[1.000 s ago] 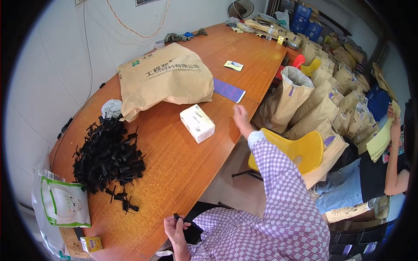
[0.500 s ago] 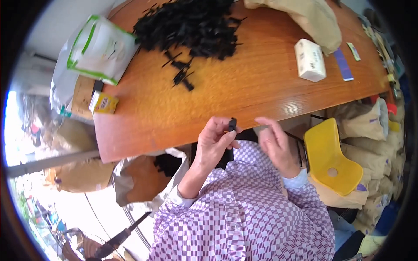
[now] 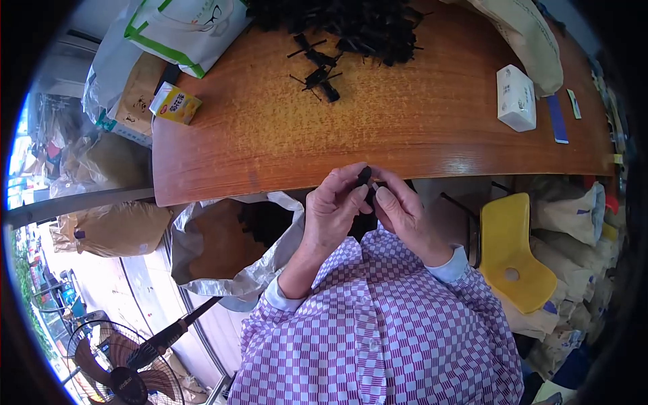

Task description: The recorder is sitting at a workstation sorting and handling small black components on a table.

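Hands (image 3: 332, 210) meet at black piece (image 3: 365, 176); yellow carton (image 3: 174, 106) bears dark lettering (image 3: 177, 101).

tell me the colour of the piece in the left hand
Black: the piece in the left hand shows best in the head view.

Yellow chair (image 3: 506, 226), standing fan (image 3: 128, 383), white wrapped pack (image 3: 517, 100), yellow carton (image 3: 175, 105)

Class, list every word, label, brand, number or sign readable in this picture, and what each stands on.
Wording is left unquoted; print stands on:
Yellow carton: large dark characters.
White packet: characters, too small to read surely.
Brown paper bag: dark marks, too small.
Fan hub: small lettering, blurred.
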Demonstrator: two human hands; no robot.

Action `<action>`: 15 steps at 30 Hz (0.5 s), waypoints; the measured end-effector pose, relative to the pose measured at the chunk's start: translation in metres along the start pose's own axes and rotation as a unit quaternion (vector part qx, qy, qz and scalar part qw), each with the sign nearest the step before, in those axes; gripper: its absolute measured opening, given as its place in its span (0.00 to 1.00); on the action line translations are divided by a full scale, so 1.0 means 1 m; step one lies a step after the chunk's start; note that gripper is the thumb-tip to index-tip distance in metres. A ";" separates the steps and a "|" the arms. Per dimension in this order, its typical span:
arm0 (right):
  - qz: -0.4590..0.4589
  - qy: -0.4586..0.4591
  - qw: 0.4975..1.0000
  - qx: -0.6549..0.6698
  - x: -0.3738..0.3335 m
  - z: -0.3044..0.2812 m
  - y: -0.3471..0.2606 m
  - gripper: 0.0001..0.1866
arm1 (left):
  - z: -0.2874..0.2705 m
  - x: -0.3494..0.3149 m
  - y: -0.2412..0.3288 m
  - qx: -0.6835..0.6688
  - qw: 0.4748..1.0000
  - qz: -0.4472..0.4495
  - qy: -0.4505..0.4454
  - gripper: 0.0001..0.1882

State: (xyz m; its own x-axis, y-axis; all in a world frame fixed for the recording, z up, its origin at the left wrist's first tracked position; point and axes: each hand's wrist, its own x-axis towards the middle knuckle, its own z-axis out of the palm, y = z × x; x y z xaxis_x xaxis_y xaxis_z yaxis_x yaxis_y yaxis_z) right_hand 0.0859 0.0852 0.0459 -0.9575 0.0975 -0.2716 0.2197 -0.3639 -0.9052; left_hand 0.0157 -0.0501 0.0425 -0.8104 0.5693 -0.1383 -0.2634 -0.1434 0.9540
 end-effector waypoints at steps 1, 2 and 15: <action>-0.010 0.007 1.000 -0.007 0.002 -0.002 0.005 0.19 | 0.002 0.002 -0.004 0.000 1.000 0.005 0.008 0.17; -0.012 0.011 1.000 -0.008 0.003 -0.003 0.006 0.19 | 0.004 0.004 -0.006 0.000 1.000 0.011 0.016 0.17; -0.070 0.028 0.996 -0.053 -0.001 -0.017 -0.012 0.15 | 0.031 0.012 -0.004 0.149 0.985 0.086 0.010 0.16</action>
State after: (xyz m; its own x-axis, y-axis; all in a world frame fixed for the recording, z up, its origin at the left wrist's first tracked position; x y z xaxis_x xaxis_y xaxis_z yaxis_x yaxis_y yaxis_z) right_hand 0.0874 0.1049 0.0514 -0.9689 0.1924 -0.1558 0.1069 -0.2428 -0.9642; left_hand 0.0235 -0.0172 0.0450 -0.8405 0.5410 0.0293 0.0415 0.0105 0.9991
